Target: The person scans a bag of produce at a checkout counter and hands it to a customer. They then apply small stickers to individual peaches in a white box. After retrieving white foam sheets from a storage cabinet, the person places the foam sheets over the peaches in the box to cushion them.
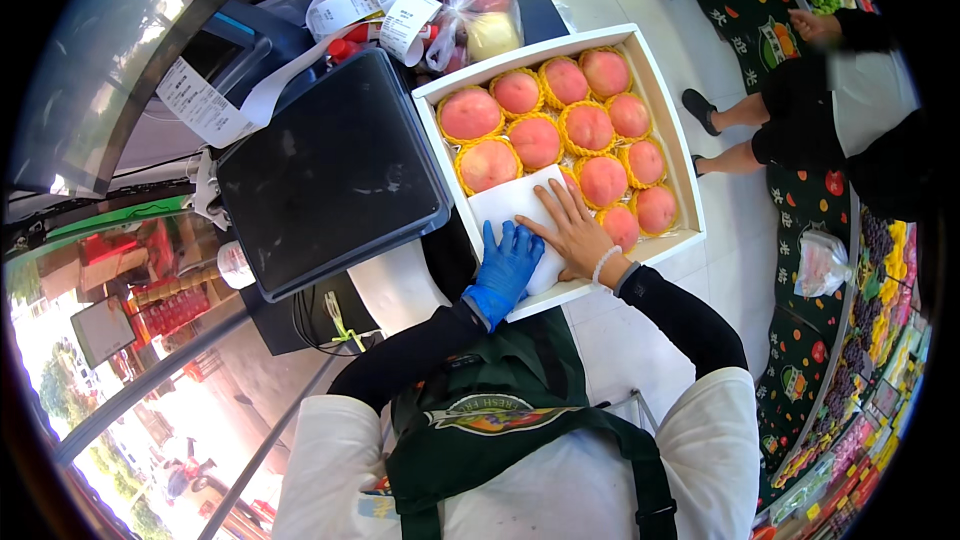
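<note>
A white cardboard box [672, 127] full of pink peaches [589, 127] lies tilted before me. Each peach I can make out sits in a yellow foam net sleeve [564, 141]. Over the corner nearest me rests a white sheet [504, 202], paper or thin foam, covering whatever is beneath. My left hand [504, 270], in a blue disposable glove, presses on this sheet with bent fingers at the box's near left side. Beside it my right hand [574, 229], bare with a beaded bracelet, is spread flat on the sheet, fingertips reaching its far edge.
A black flat-topped scale or device [330, 172] adjoins the box's left side. Printed label strips [202, 101] curl behind it, near a clear bag of fruit [491, 22]. A person [810, 105] stands at right by the fruit display [877, 300].
</note>
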The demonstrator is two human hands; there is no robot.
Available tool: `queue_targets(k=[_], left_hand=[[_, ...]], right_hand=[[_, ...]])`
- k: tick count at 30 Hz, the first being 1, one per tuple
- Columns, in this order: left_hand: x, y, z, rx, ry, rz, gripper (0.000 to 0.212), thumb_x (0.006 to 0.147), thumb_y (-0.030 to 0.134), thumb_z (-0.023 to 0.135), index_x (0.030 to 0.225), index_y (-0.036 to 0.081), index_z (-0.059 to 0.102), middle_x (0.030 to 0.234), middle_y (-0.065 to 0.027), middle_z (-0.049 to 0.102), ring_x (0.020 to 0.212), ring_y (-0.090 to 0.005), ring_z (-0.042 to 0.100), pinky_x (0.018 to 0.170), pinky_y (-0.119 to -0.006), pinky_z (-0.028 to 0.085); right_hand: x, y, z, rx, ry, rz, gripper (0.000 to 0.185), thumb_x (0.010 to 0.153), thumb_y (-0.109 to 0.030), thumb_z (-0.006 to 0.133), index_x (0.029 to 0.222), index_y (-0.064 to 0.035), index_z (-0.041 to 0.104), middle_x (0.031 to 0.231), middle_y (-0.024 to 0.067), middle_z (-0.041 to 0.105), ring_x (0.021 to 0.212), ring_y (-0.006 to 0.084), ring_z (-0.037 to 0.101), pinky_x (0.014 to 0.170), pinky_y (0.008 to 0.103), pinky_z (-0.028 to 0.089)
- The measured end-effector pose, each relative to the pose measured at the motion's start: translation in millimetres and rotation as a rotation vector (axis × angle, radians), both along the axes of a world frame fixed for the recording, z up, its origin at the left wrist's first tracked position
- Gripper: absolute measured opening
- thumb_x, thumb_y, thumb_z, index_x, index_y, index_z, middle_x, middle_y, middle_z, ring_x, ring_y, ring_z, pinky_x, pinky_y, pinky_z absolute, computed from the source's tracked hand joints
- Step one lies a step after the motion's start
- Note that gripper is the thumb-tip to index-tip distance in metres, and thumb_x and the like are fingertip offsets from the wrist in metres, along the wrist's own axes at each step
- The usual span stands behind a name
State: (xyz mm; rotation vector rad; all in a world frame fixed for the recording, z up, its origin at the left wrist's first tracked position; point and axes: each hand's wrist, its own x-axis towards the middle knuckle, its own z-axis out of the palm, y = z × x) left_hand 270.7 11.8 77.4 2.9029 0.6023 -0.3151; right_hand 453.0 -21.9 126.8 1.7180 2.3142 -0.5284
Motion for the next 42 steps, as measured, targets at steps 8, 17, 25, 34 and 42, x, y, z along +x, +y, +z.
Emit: queue_targets(k=[8, 17, 25, 34, 42], left_hand=[[6, 24, 29, -0.085, 0.254, 0.182, 0.131, 0.051, 0.062, 0.078, 0.147, -0.002, 0.016, 0.145, -0.0312, 0.025, 0.137, -0.049, 0.02, 0.113, -0.06, 0.008], [4, 18, 34, -0.148, 0.21, 0.197, 0.123, 0.058, 0.055, 0.078, 0.145, -0.006, 0.017, 0.147, -0.0333, 0.02, 0.138, -0.0468, 0.019, 0.115, -0.051, 0.011], [-191, 17, 31, 0.169, -0.393, 1.17, 0.088, 0.069, 0.042, 0.08, 0.131, -0.006, 0.04, 0.116, -0.0246, 0.053, 0.105, -0.0378, 0.053, 0.09, -0.044, 0.043], [-228, -3, -19, -0.237, -0.418, 1.552, 0.052, 0.072, 0.036, 0.078, 0.1, -0.005, 0.062, 0.103, -0.0226, 0.063, 0.096, -0.0365, 0.058, 0.084, -0.043, 0.046], [-237, -5, 52, -0.852, -0.962, 1.446, 0.042, 0.08, 0.007, 0.069, 0.116, -0.006, 0.055, 0.106, -0.0137, 0.065, 0.095, -0.0203, 0.063, 0.083, -0.033, 0.051]], right_hand=[[10, 2, 0, 0.007, 0.087, 0.058, 0.121, 0.044, -0.053, 0.085, 0.147, -0.0265, 0.027, 0.154, 0.0185, 0.016, 0.142, 0.042, 0.012, 0.115, 0.0517, 0.015], [3, -3, -11, 0.002, 0.12, 0.058, 0.115, 0.048, -0.062, 0.079, 0.146, -0.0264, 0.031, 0.154, 0.0214, 0.014, 0.141, 0.0452, 0.011, 0.114, 0.0538, 0.015], [-11, 1, 6, -0.031, 0.147, -0.002, 0.106, 0.047, -0.046, 0.087, 0.141, -0.0377, 0.038, 0.153, 0.0241, 0.014, 0.139, 0.0508, 0.008, 0.113, 0.0573, 0.013], [-18, 0, 4, 0.009, 0.101, 0.006, 0.105, 0.048, -0.049, 0.086, 0.141, -0.038, 0.039, 0.152, 0.0241, 0.015, 0.139, 0.0503, 0.008, 0.114, 0.0573, 0.011], [-14, -1, 2, 0.015, 0.093, 0.017, 0.107, 0.047, -0.05, 0.086, 0.142, -0.0375, 0.037, 0.153, 0.0237, 0.014, 0.139, 0.0504, 0.008, 0.113, 0.0576, 0.011]])
